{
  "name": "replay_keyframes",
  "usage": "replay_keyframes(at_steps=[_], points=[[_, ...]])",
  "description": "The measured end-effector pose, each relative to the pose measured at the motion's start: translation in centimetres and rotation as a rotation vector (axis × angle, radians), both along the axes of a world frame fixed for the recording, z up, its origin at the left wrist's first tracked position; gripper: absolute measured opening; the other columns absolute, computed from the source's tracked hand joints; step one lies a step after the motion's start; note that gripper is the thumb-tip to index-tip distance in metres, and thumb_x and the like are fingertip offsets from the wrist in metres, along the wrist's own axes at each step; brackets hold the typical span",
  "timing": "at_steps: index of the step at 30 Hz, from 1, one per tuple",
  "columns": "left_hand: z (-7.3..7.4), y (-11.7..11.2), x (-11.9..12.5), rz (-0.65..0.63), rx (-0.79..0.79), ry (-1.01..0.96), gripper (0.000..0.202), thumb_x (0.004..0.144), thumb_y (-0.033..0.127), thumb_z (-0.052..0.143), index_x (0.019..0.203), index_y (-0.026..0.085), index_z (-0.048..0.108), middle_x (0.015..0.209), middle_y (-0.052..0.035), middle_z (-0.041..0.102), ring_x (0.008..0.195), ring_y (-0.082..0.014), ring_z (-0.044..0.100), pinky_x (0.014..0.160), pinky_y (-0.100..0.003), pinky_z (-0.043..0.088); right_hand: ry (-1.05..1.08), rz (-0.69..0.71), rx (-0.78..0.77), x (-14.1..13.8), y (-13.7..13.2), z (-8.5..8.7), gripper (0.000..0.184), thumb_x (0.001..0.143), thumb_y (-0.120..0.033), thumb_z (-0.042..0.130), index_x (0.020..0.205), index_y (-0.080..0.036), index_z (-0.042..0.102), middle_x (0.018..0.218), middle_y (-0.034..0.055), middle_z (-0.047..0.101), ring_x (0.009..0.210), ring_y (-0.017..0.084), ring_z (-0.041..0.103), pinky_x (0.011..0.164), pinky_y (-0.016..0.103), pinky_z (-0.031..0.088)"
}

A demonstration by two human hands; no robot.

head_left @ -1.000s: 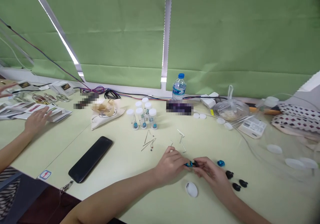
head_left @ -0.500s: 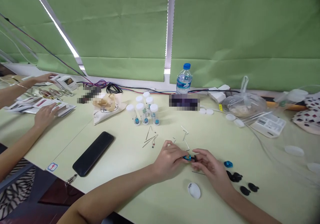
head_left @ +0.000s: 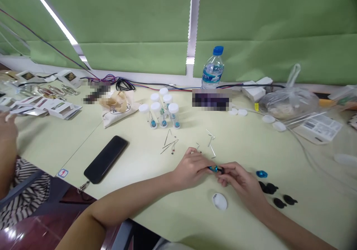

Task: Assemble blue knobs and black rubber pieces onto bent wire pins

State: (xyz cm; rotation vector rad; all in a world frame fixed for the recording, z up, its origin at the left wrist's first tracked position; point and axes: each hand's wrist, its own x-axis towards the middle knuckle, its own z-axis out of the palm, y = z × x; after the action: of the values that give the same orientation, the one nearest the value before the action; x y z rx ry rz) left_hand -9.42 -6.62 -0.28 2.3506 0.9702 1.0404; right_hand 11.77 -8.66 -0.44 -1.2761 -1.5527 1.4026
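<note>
My left hand (head_left: 191, 168) pinches a small shiny blue metal part (head_left: 214, 168) in front of me. My right hand (head_left: 241, 179) has its fingers closed on a small black piece (head_left: 221, 170) at the right end of the blue part. The two pieces touch, but how they join is too small to tell. Below the hands lies a round white lid (head_left: 220, 201). To the right sit another blue part (head_left: 261, 173) and several black knob-like pieces (head_left: 271, 188). Several hex keys (head_left: 212, 150) lie just beyond my hands.
Several clear vials (head_left: 163, 117) with white caps stand ahead, beside a cloth bag (head_left: 117, 108). A phone (head_left: 106, 159) lies at left. A water bottle (head_left: 213, 69) and a plastic bag (head_left: 290, 101) are at the back. Far left is a co-worker's hand (head_left: 7, 129).
My view has tilted down slightly. My hands keep hold of the blue and black parts. The co-worker's arms have drawn back to the left, away from the white boxes.
</note>
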Motion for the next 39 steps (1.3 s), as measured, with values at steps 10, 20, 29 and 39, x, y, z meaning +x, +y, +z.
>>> replay_keyframes(at_steps=[10, 20, 29, 39], points=[[0.21, 0.28, -0.35, 0.004, 0.014, 0.112, 0.027, 0.1, 0.029, 0.041, 0.106, 0.017, 0.064, 0.096, -0.004, 0.074, 0.088, -0.013, 0.066, 0.09, -0.033, 0.032, -0.039, -0.097, 0.001, -0.42, 0.27, 0.91, 0.028, 0.078, -0.043, 0.071, 0.095, -0.023, 0.061, 0.074, 0.0016, 0.069, 0.062, 0.017, 0.064, 0.065, 0.034, 0.056], [0.31, 0.28, -0.34, 0.024, -0.032, 0.166, 0.026, 0.1, 0.032, 0.04, 0.107, 0.02, 0.062, 0.098, -0.0016, 0.073, 0.09, -0.0132, 0.066, 0.09, -0.034, 0.032, -0.088, -0.127, 0.227, -0.63, -0.19, 0.59, 0.032, 0.078, -0.034, 0.073, 0.108, -0.034, 0.062, 0.099, 0.0047, 0.064, 0.087, 0.025, 0.063, 0.085, 0.04, 0.053], [0.29, 0.16, -0.34, 0.029, -0.035, 0.079, 0.022, 0.099, 0.032, 0.046, 0.105, 0.019, 0.063, 0.094, -0.0016, 0.075, 0.084, -0.0122, 0.066, 0.088, -0.033, 0.032, -0.176, -0.143, 0.231, -0.44, -0.19, 0.33, 0.025, 0.079, -0.04, 0.071, 0.099, -0.027, 0.063, 0.091, 0.002, 0.069, 0.083, 0.021, 0.067, 0.085, 0.043, 0.056], [0.16, -0.2, -0.2, 0.036, 0.081, 0.079, 0.02, 0.098, 0.021, 0.044, 0.101, 0.019, 0.064, 0.089, -0.0026, 0.074, 0.079, -0.0128, 0.066, 0.081, -0.033, 0.037, -0.106, -0.069, 0.109, -0.54, -0.26, 1.01, 0.026, 0.082, -0.044, 0.067, 0.094, -0.022, 0.063, 0.077, 0.0021, 0.07, 0.066, 0.017, 0.068, 0.066, 0.035, 0.062]])
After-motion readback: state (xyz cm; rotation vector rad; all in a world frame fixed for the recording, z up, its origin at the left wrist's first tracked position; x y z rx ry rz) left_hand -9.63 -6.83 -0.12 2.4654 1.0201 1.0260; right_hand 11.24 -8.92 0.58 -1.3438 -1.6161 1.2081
